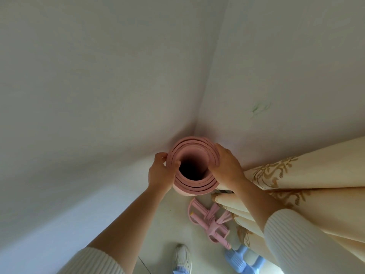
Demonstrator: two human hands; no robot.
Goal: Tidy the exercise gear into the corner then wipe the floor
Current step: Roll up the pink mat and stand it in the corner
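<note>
**Rolled mat stood on end in the corner**

At the meeting of the two white walls, we hold a pink rolled yoga mat upright on its end, its open top facing up at us so that we look straight down the dark hollow core. The coiled layers show as concentric pink rings. The roll stands right in the corner, close against both walls; whether it touches them we cannot tell.

Our left hand grips the left rim of the roll, the thumb hooked over the inner layers and the fingers curled round the outside. Our right hand clasps the right side of the rim, fingers wrapped over the top edge. Both hands are closed on the mat. Ribbed white sleeves are pushed back from both forearms.

Just right of the mat, a cream curtain with a gold scroll pattern hangs in folds, and our right forearm lies across it. On the pale floor below the mat lies a pink pedal pull-rope exerciser, its bands bunched at the middle, beside the curtain's hem. Nearer to us sits a pair of light blue dumbbells, partly under the curtain. A white shoe shows at the bottom edge.
</note>
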